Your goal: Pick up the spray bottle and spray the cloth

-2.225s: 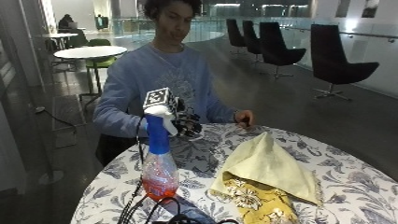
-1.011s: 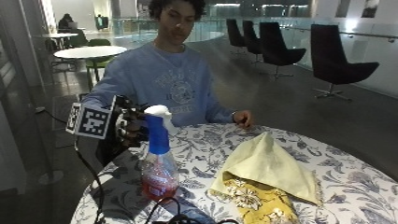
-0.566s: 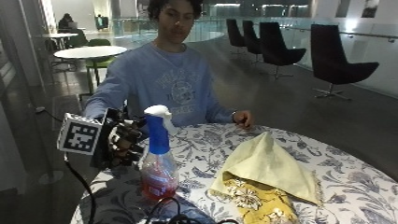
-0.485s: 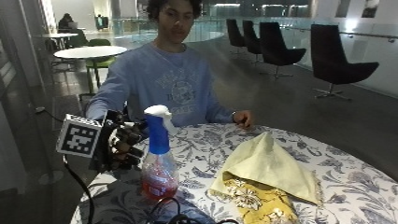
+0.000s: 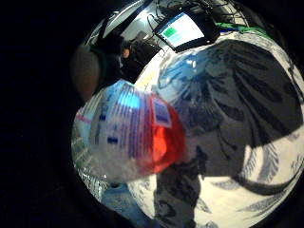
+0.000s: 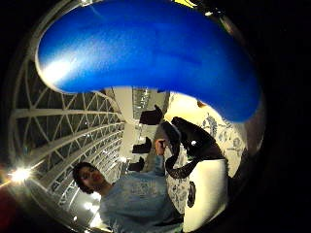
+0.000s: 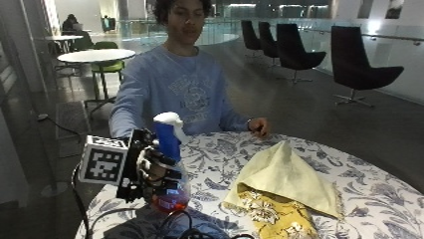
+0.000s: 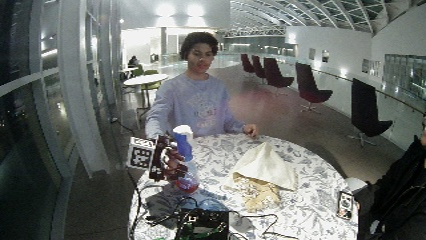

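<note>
Since two seconds ago the gloved right hand [image 7: 154,169] has swung out from behind the bottle's top, dropped lower, and closed in from the table's edge side. Its fingers now curl round the clear plastic spray bottle [image 7: 171,172] with blue neck, white trigger head and red liquid in its base; the bottle stands upright on the floral-patterned round table [image 7: 371,199], near its edge. In the thumb-side palm view the blue neck [image 6: 146,53] fills much of the frame. One pale yellow cloth [image 7: 285,177] lies peaked in a fold at mid-table, well apart from the one bottle. The person's bare left hand [image 7: 257,126] rests on the far rim, fingers relaxed.
</note>
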A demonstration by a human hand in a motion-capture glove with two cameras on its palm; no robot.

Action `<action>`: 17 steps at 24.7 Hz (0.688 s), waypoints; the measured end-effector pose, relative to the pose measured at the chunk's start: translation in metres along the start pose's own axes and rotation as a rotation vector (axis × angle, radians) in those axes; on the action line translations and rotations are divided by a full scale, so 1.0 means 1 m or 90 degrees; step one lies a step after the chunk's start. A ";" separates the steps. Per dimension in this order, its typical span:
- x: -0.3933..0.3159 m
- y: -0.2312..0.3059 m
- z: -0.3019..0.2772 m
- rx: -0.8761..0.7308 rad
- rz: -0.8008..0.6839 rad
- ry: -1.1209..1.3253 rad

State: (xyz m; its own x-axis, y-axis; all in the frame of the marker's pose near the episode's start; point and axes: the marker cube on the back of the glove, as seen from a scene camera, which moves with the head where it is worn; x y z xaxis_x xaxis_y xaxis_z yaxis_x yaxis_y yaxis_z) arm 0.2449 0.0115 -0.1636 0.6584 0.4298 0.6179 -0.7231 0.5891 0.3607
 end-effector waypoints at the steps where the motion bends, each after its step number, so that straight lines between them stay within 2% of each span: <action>1: 0.000 -0.003 0.002 0.007 -0.004 0.000; 11: -0.006 -0.015 0.010 0.087 -0.055 0.087; 14: -0.021 -0.015 0.017 0.045 -0.043 0.128; 17: -0.045 -0.014 0.029 -0.041 -0.045 0.191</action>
State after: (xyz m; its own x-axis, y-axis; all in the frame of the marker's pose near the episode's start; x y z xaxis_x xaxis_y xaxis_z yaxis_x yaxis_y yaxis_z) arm 0.2195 -0.0357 -0.1757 0.7463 0.5632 0.3548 -0.6643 0.6634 0.3444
